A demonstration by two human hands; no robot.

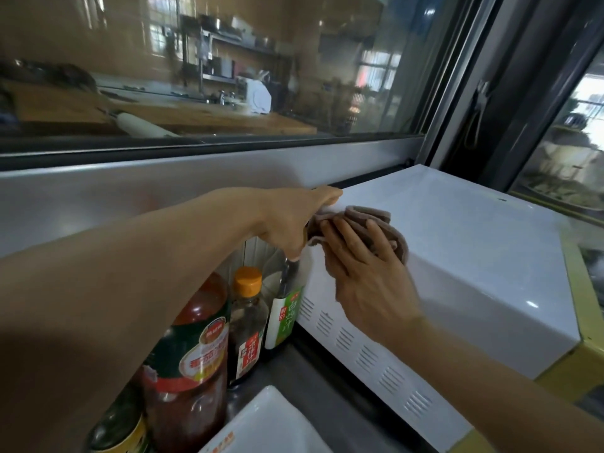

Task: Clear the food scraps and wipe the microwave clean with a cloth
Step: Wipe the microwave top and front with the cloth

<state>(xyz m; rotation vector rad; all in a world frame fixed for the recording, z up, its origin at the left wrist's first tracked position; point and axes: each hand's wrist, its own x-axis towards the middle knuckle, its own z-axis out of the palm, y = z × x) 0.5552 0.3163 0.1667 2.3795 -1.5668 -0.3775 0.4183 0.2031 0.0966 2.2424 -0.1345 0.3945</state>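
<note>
Your right hand (366, 273) pressed the soft, bunched cloth (369, 220) flat-fingered on the microwave (457, 256) top; left hand (294, 217) pinched its edge.

A single head-worn view looks forward and down from close above the left end of the white microwave (441, 250). It faces the window (228, 76) behind the microwave, whose top and vented side fill the right half; bottles (196, 348) stand left of the microwave.
</note>
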